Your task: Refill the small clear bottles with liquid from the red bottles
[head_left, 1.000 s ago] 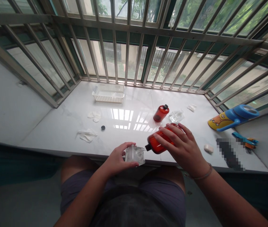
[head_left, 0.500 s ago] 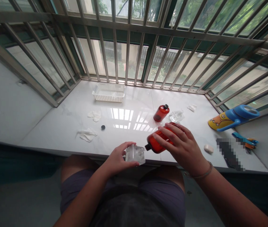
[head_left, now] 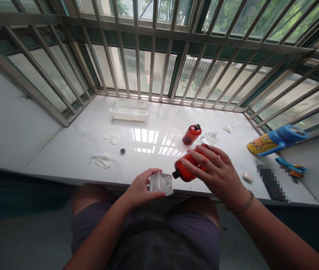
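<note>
My left hand (head_left: 145, 184) is closed around a clear, boxy see-through container (head_left: 160, 184), held at the counter's front edge. My right hand (head_left: 211, 170) grips a translucent red bottle (head_left: 187, 169) from above and the right side. The bottle is tilted, its dark neck pointing down and left close to the right edge of the clear container. Whether liquid runs between them I cannot make out. Beyond my right hand a second red bottle (head_left: 192, 134) with a black top stands on the counter. Beside it lies another clear see-through object (head_left: 210, 138).
A white perforated basket (head_left: 129, 114) sits at the back left. Crumpled tissues (head_left: 104, 160) and a black cap (head_left: 122, 151) lie left of centre. To the right are a blue-and-yellow flask (head_left: 277, 140), a white lump (head_left: 248, 177), a dark flat object (head_left: 271, 183) and a blue-orange item (head_left: 291, 167). Metal bars (head_left: 153, 63) close the back.
Both hands hold almost the same position. The red bottle's neck has shifted very slightly left and up, nearer the clear container.
</note>
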Demonstrator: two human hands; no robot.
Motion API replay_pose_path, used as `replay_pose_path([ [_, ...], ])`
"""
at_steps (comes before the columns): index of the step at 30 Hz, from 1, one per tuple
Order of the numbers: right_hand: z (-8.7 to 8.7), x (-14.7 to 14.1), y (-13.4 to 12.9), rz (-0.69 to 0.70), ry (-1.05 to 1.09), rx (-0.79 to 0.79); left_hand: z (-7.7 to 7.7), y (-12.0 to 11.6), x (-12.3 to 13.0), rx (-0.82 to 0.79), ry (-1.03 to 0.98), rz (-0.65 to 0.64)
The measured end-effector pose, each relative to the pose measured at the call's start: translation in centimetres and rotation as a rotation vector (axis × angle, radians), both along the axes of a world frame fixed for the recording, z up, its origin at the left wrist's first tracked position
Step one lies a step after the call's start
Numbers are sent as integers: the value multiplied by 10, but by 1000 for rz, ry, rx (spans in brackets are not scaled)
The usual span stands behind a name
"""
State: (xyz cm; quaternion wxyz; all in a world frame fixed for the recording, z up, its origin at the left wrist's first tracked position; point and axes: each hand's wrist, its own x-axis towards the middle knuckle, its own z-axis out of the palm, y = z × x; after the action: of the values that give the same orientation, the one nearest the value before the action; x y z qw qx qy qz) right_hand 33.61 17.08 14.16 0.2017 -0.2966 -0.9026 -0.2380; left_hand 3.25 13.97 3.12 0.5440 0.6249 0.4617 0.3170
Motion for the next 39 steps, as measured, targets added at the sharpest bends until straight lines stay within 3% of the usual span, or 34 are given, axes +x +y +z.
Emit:
replay_pose_path([
  [39, 16, -2, 3, 27, -98, 5, 4, 0, 2, 10, 45, 4],
])
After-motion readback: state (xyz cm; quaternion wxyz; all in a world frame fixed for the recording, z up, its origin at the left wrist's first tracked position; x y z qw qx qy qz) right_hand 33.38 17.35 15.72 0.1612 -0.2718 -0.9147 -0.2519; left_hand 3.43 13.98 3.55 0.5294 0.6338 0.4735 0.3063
